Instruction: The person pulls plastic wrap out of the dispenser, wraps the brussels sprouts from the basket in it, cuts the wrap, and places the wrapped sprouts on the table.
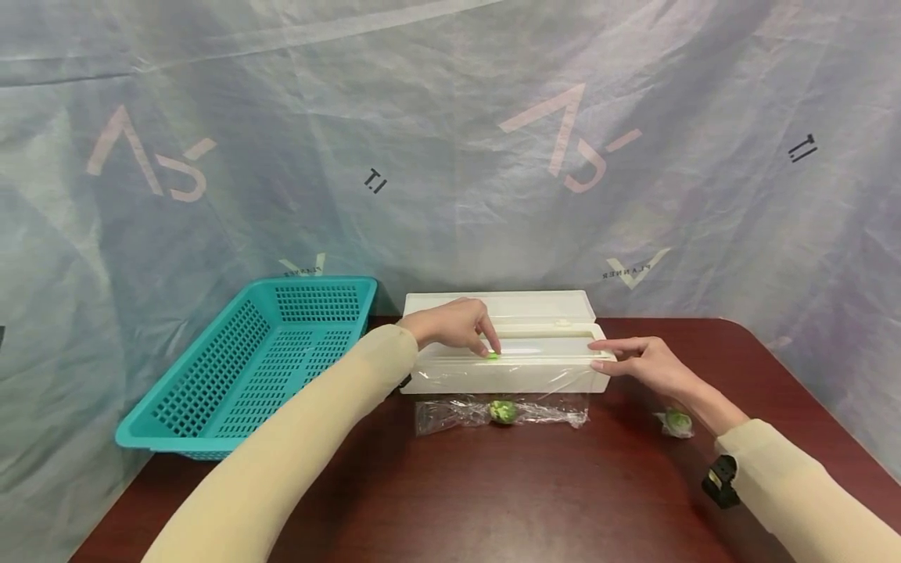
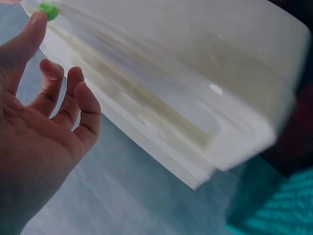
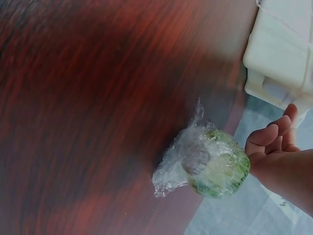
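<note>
A white cling film dispenser box [image 1: 507, 378] stands at the back of the table with its lid [image 1: 500, 306] raised. My left hand [image 1: 457, 324] pinches the small green slider [image 2: 50, 11] on its front rim between thumb and index finger, the other fingers loosely bent. At the box's right end, my right hand [image 1: 651, 363] holds the front rim between thumb and fingers. Clear film [image 1: 450, 414] hangs over the front onto the table, and a green vegetable piece [image 1: 502, 412] lies on it. Beside my right wrist sits a film-wrapped green vegetable [image 3: 220, 166].
A teal perforated basket [image 1: 246, 391] stands to the left of the dispenser, its near edge at the table's left side. The dark red wooden table [image 1: 535, 485] extends toward me. Behind it hangs a grey printed sheet [image 1: 450, 156].
</note>
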Available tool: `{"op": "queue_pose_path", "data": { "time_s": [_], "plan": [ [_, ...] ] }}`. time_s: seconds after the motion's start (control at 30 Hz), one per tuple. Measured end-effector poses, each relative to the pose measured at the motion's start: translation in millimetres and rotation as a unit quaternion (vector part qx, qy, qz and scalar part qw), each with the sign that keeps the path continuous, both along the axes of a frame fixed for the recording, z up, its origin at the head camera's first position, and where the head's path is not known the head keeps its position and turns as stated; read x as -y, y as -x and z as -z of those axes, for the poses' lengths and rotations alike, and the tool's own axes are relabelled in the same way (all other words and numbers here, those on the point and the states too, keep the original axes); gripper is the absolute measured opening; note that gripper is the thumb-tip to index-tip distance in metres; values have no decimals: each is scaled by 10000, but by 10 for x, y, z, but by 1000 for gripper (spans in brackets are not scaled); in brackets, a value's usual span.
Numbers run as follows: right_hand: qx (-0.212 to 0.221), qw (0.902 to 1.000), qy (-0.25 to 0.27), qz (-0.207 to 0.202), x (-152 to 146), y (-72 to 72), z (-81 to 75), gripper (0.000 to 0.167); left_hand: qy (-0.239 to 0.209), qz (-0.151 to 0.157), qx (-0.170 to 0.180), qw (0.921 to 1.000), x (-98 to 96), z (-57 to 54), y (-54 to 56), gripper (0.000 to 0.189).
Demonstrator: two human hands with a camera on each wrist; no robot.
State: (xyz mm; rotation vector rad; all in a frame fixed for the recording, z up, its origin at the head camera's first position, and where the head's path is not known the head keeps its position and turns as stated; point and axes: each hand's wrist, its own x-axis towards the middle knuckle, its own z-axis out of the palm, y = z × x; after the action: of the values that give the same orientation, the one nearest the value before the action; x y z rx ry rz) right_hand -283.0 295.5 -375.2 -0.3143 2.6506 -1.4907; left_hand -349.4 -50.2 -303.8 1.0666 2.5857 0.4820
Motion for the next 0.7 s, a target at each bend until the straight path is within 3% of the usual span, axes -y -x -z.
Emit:
{"op": "queue_pose_path", "data": {
  "time_s": [0.23, 0.43, 0.7],
  "plan": [
    [-15, 9999, -113, -14, -39, 25, 5, 57, 362, -179, -30, 9992, 375, -95, -42, 13],
    [1, 9999, -117, 25, -56, 15, -1, 58, 560, -327, -76, 9979, 495, -158, -82, 13],
    [59, 10000, -65, 7, -11, 22, -2, 59, 968, -697, 152, 9927, 693, -215, -89, 16]
  ]
}}
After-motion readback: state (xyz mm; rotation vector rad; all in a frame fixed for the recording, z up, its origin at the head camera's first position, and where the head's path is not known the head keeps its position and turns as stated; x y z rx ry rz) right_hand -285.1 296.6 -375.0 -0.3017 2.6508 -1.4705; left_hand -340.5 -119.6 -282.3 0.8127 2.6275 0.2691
